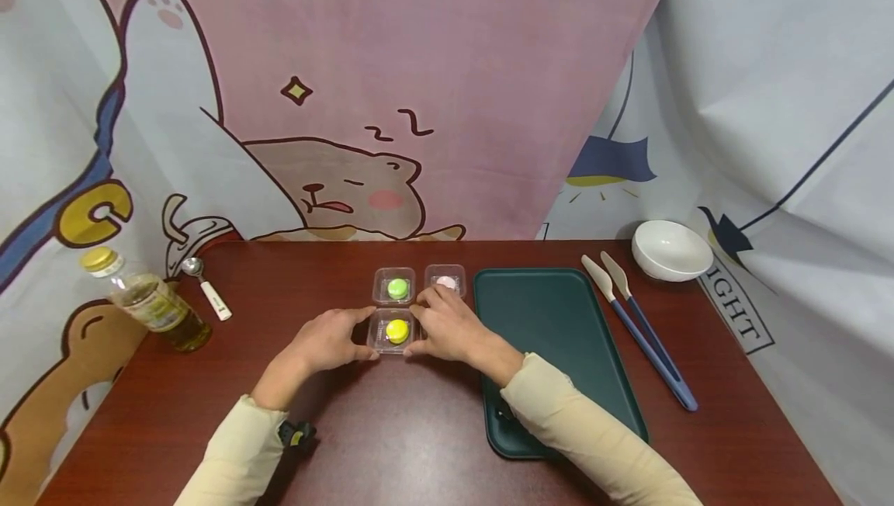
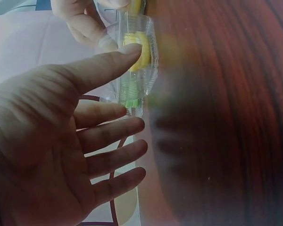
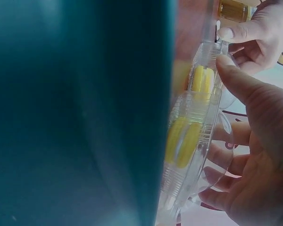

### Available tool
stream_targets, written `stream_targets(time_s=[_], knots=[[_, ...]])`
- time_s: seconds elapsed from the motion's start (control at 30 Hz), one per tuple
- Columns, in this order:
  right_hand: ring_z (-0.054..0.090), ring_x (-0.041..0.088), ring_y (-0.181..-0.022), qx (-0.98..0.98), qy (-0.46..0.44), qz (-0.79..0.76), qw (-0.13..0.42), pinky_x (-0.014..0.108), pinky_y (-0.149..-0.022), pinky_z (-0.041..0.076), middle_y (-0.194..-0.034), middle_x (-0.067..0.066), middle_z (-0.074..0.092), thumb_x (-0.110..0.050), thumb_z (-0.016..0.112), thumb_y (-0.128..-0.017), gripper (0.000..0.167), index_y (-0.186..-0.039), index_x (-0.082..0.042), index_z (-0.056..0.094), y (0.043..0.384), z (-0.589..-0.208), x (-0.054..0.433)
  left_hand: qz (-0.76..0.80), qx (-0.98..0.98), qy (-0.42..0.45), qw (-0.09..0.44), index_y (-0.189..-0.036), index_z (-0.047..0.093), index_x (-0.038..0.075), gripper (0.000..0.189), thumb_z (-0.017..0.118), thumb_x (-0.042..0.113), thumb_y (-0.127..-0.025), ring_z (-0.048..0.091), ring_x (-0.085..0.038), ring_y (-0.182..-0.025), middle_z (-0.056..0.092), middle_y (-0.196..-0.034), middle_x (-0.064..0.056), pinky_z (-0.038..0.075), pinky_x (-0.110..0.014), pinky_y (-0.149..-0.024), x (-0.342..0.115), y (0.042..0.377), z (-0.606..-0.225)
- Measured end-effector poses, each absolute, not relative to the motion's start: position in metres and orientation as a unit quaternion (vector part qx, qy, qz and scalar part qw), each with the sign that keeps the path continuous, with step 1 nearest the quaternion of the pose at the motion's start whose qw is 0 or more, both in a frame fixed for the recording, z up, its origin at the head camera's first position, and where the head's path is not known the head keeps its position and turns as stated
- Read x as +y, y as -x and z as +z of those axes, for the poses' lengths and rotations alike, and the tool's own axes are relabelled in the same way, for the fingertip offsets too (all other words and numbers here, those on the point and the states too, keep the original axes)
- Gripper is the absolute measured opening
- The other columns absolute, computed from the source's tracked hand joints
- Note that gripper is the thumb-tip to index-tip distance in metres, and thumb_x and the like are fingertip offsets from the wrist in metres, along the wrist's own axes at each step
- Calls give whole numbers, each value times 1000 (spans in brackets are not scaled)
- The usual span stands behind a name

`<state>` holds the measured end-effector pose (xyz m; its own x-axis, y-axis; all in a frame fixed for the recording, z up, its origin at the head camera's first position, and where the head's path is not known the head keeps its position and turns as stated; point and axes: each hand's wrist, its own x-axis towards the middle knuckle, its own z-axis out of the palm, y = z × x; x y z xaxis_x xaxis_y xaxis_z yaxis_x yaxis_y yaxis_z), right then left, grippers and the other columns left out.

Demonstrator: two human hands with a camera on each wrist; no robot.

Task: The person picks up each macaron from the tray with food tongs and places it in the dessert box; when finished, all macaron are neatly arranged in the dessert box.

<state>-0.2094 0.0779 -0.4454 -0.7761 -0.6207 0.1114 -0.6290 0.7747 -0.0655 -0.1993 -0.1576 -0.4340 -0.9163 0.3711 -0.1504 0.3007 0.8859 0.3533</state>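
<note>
Clear plastic boxes stand grouped on the table. In the head view one holds a yellow macaron (image 1: pixel 397 331), one behind it a green macaron (image 1: pixel 397 289), one at back right a pink macaron (image 1: pixel 445 282). My left hand (image 1: pixel 334 341) is at the left side of the front yellow box; its thumb (image 2: pixel 127 51) touches the box and its other fingers are spread, nearly straight. On the other side my right hand (image 1: pixel 450 325) touches the box with its thumb (image 3: pixel 231 70). Its palm hides another box, whose yellow macaron (image 3: pixel 181 141) shows in the right wrist view.
A dark green tray (image 1: pixel 531 312) lies right of the boxes, under my right forearm. Beyond it are blue-handled tongs (image 1: pixel 646 339) and a white bowl (image 1: pixel 672 248). At the left stand an oil bottle (image 1: pixel 150 308) and a measuring spoon (image 1: pixel 207 289).
</note>
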Motion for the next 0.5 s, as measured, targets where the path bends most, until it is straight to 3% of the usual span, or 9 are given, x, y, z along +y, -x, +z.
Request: stream_targets(time_s=[0.3, 0.5], knots=[[51, 23, -123, -943, -328, 50, 39, 38, -110, 44, -131, 6, 60, -67, 74, -80, 75, -128, -10, 69, 209, -445, 82, 163, 968, -159, 108, -153, 47, 14, 91, 87, 44, -77, 64, -38, -121, 64, -139, -16, 55, -57, -88, -166, 196, -438], [55, 26, -123, -943, -309, 87, 85, 45, -111, 45, -130, 7, 64, -66, 69, -86, 72, -133, -11, 68, 213, -440, 108, 183, 967, -153, 87, -153, 46, 16, 84, 81, 47, -83, 62, -37, -126, 62, -143, -13, 54, -60, -90, -170, 198, -436]])
